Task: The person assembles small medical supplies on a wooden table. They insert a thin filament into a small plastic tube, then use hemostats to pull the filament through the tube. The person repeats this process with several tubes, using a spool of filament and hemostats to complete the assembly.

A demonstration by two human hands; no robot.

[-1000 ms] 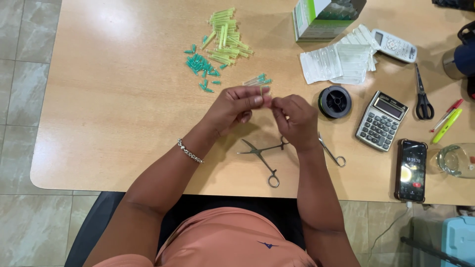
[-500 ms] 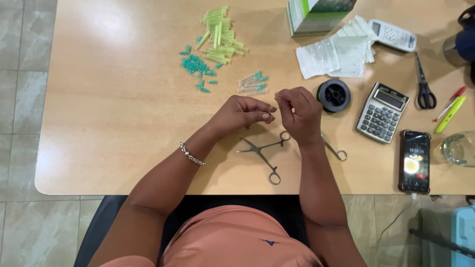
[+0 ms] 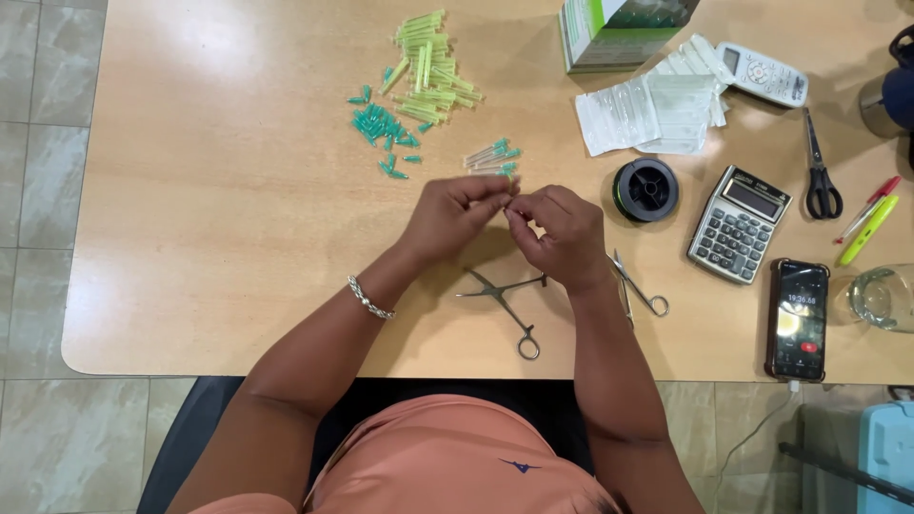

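Note:
My left hand [image 3: 450, 217] and my right hand [image 3: 562, 233] meet fingertip to fingertip over the wooden table [image 3: 238, 238]. Both pinch something very small and thin between them; it is too small to name. Just beyond the fingertips lies a small bunch of clear needles with green hubs [image 3: 493, 158]. Further back are a heap of green caps [image 3: 383, 129] and a pile of yellow-green sheaths [image 3: 433, 71]. Metal forceps [image 3: 509, 303] lie on the table under my hands, and a second pair [image 3: 640, 289] lies beside my right wrist.
A black spool [image 3: 646, 188], a calculator [image 3: 740, 225], a phone [image 3: 798, 319], scissors [image 3: 818, 171], a pen and a highlighter [image 3: 867, 221], a glass [image 3: 881, 296], white packets [image 3: 657, 109], a remote [image 3: 762, 74] and a green-white box [image 3: 609, 29] fill the right side.
Both hands have stayed together at the fingertips, shifting slightly as the camera view moved. The needle bunch beyond them lies in the same spot.

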